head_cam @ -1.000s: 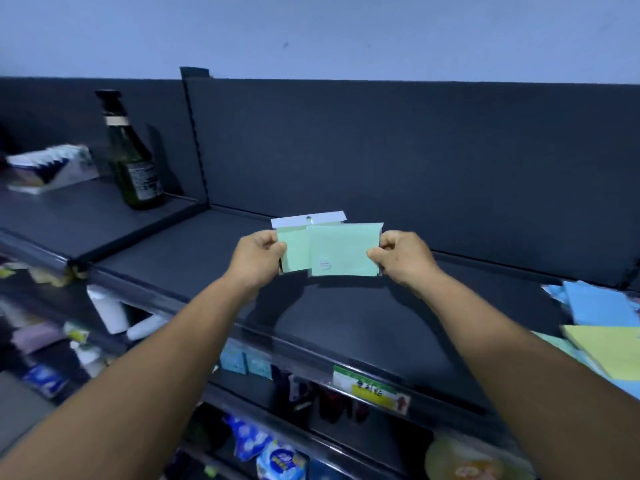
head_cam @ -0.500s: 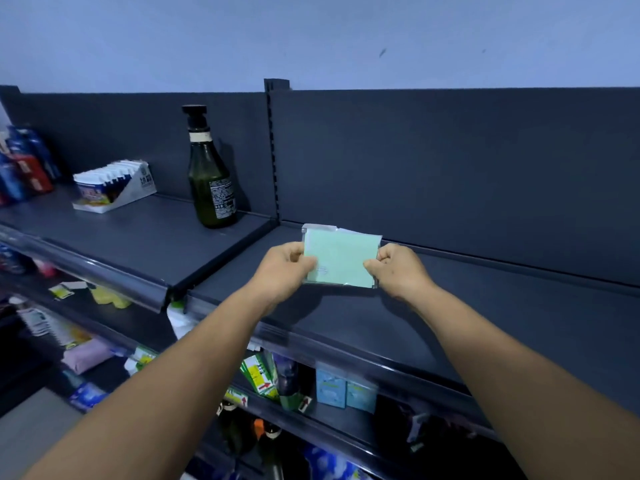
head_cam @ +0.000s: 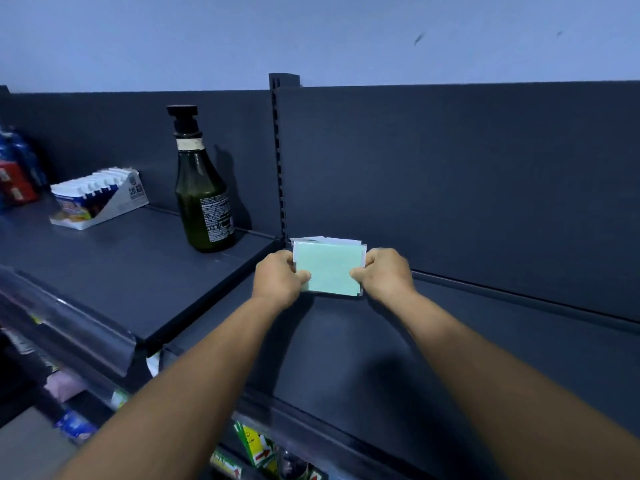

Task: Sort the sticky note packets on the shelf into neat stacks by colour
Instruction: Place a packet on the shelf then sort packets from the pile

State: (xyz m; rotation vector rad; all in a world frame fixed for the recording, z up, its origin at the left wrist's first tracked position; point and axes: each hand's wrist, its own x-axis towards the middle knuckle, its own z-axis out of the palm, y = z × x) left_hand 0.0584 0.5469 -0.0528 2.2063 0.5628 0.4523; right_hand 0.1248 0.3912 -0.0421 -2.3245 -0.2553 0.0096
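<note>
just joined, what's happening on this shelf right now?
A person is holding a small bundle of green sticky note packets with both hands: the left hand grips its left edge and the right hand its right edge. The bundle sits at the back of the dark shelf, near the upright post, seemingly being squared up into a stack. On the neighbouring shelf to the left stand a dark green bottle and a white display box.

A dark shelf [head_cam: 398, 358] runs along a dark back panel. On the adjoining left shelf section [head_cam: 114, 271] stand a dark green bottle [head_cam: 202, 202] and, well apart to its left, a white display box [head_cam: 100, 202] of small packets
</note>
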